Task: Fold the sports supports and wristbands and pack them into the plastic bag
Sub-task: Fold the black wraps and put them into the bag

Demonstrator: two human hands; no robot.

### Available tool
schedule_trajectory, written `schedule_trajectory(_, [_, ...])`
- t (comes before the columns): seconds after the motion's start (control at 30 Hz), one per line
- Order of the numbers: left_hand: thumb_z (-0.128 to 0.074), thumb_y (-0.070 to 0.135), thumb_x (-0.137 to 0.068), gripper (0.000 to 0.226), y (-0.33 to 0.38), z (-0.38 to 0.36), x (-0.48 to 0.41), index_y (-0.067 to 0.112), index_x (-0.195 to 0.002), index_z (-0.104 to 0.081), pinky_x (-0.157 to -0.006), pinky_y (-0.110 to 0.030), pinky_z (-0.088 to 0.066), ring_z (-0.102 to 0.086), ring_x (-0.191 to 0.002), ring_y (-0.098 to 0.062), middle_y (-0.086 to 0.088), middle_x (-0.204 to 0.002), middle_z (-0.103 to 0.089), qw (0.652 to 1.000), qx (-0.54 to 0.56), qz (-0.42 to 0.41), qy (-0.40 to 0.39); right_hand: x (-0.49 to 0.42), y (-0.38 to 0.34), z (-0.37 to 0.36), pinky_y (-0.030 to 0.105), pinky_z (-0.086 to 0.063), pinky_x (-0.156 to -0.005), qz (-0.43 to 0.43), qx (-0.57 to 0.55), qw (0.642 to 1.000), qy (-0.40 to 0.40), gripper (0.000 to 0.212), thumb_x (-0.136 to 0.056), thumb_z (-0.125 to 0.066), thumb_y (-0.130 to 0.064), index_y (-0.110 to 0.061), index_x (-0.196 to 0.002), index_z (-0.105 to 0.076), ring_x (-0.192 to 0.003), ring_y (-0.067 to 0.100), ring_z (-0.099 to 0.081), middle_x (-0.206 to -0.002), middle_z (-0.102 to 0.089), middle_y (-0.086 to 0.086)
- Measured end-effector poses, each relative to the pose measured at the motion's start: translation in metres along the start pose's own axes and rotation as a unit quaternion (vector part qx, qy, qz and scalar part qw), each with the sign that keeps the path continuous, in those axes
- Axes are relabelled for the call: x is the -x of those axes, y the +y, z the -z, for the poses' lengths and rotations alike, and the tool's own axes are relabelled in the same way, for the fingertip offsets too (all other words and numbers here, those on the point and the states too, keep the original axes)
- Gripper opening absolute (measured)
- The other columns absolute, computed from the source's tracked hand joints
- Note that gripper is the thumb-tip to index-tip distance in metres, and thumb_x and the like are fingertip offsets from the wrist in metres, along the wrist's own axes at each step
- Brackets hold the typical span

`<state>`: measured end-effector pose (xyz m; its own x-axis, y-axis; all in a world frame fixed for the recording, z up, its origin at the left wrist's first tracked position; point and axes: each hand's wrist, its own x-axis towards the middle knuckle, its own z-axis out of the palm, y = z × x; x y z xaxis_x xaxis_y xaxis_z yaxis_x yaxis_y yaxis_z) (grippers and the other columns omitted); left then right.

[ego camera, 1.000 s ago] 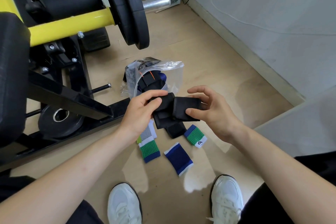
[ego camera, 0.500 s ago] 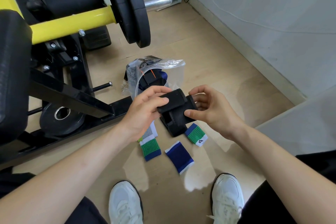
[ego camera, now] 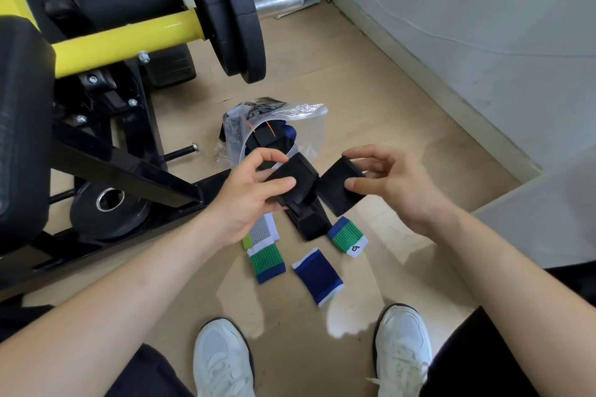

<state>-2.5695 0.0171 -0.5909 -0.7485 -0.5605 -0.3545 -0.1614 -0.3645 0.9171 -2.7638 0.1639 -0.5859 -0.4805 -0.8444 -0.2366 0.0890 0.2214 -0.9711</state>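
Note:
A black sports support (ego camera: 309,193) is held in the air above the floor. My left hand (ego camera: 254,196) pinches its left folded part and my right hand (ego camera: 387,184) pinches its right flap, which stands spread out to the right. Its lower end hangs down toward the floor. Behind it lies a clear plastic bag (ego camera: 309,129) with dark supports inside. On the floor below lie a grey and white wristband (ego camera: 263,230), two green and blue wristbands (ego camera: 267,263) (ego camera: 348,237) and a blue wristband (ego camera: 317,275).
A black and yellow weight machine (ego camera: 106,42) with weight plates (ego camera: 232,10) fills the left side. A loose plate (ego camera: 109,206) lies under its frame. A wall (ego camera: 483,26) runs along the right. My white shoes (ego camera: 222,361) stand at the bottom.
My hands have drawn apart. The right flap of the black support, folded against the rest half a second ago, is pulled out to the right.

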Motion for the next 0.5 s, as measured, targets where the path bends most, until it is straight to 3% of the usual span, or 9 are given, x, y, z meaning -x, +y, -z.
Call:
schedule_trajectory(0.13, [-0.072, -0.006, -0.085, 0.031, -0.003, -0.002, 0.001, 0.020, -0.101, -0.066, -0.068, -0.027, -0.055, -0.070, -0.082, -0.010, 0.007, -0.100, -0.077, 0.995, -0.071, -0.052, 0.056, -0.001, -0.009, 0.005, 0.037, -0.054, -0.081, -0.010, -0.140, 0.990, -0.015, 0.038, -0.087, -0.065, 0.004, -0.013, -0.121, -0.065, -0.090, 0.023, -0.069, -0.104, -0.074, 0.010])
schedule_trajectory(0.2, [-0.076, -0.007, -0.081, 0.034, -0.004, -0.007, 0.002, 0.019, -0.100, -0.071, -0.069, -0.023, -0.054, -0.071, -0.085, -0.011, 0.001, -0.103, -0.077, 0.991, -0.087, -0.078, 0.064, 0.000, -0.007, -0.006, 0.038, -0.058, -0.080, -0.008, -0.178, 0.983, -0.042, 0.039, -0.088, -0.062, 0.005, -0.008, -0.125, -0.061, -0.093, 0.025, -0.070, -0.108, -0.074, 0.012])
schedule_trajectory(0.37, [-0.069, -0.004, -0.085, 0.030, 0.000, -0.016, 0.004, 0.013, -0.110, -0.074, -0.081, -0.037, -0.058, -0.070, -0.096, -0.022, -0.014, -0.110, -0.074, 0.997, -0.007, -0.054, 0.059, 0.002, 0.006, -0.018, 0.047, -0.058, -0.085, -0.013, -0.144, 0.989, -0.040, 0.041, -0.091, -0.064, -0.001, -0.010, -0.131, -0.058, -0.099, 0.029, -0.068, -0.121, -0.066, 0.020])
schedule_trajectory(0.5, [-0.054, 0.011, -0.101, 0.023, 0.004, -0.016, 0.004, 0.009, -0.114, -0.074, -0.079, -0.030, -0.059, -0.071, -0.096, -0.017, -0.011, -0.110, -0.075, 0.998, 0.029, -0.027, 0.046, 0.003, 0.008, -0.020, 0.045, -0.058, -0.082, 0.008, -0.124, 0.992, -0.033, 0.040, -0.090, -0.064, 0.003, -0.010, -0.128, -0.061, -0.096, 0.030, -0.070, -0.117, -0.066, 0.021])
